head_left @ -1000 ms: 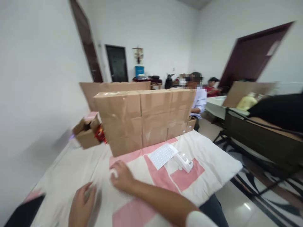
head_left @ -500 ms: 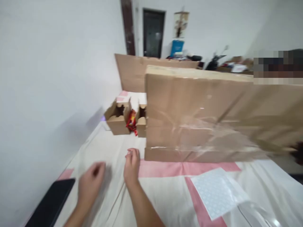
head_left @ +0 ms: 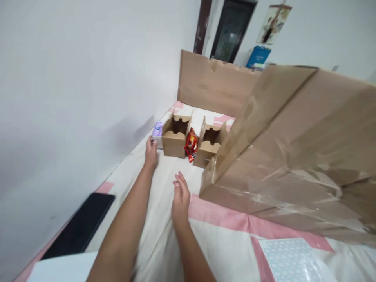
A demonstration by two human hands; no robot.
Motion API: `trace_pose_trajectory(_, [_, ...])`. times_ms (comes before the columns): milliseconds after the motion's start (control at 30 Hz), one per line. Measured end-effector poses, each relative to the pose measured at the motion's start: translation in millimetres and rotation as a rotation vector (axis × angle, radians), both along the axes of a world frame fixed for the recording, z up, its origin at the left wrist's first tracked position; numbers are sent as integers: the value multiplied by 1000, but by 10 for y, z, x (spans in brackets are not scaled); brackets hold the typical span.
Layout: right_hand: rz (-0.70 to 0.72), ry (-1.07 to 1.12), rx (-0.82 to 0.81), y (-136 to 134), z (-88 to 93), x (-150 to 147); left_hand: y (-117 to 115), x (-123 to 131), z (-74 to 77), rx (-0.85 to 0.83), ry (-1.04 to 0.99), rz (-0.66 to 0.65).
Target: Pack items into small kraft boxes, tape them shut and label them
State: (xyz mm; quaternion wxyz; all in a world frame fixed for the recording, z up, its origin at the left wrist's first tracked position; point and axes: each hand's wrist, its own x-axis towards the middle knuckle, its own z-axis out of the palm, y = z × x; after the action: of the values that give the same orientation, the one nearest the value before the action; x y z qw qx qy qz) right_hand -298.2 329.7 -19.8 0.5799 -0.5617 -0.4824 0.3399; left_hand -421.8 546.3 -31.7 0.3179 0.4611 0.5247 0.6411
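Note:
My left hand reaches far forward along the wall, its fingers curled onto a small purple-and-white packet beside an open small cardboard box. A red snack packet stands between that box and a second open box. Nearer me, my right hand rests on the white-and-pink cloth, fingers stretched out together, holding nothing, close to the corner of a big stack of taped brown cartons.
A white wall runs along the left. A black flat object lies at the left edge of the cloth. A white dotted sheet lies at bottom right. A tall cardboard panel stands behind the small boxes.
The view has swung left and down. My left hand has stretched forward from near me to the purple packet by the small box. My right hand has stayed on the cloth.

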Motion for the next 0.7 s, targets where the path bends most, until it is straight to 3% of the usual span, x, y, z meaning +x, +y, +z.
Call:
trace_pose_trajectory(67, [101,-199,-49,95,-5,2,-22,-63,27,-9,6,23])
trace_pose_trajectory(133, [110,-378,-139,312,16,20,-31,-88,67,-7,11,50])
trace_pose_trajectory(233, [-72,-426,-163,782,119,89,-23,-57,106,38,-3,54])
trace_pose_trajectory(367, [-200,-387,-18,1270,193,175,16,-12,86,83,-48,-10])
trace_pose_trajectory(567, [-205,-259,36,1423,-16,199,35,-25,44,73,-130,-37])
trace_pose_trajectory(700, [-188,-171,72,1404,-32,177,24,-31,53,74,-212,-7])
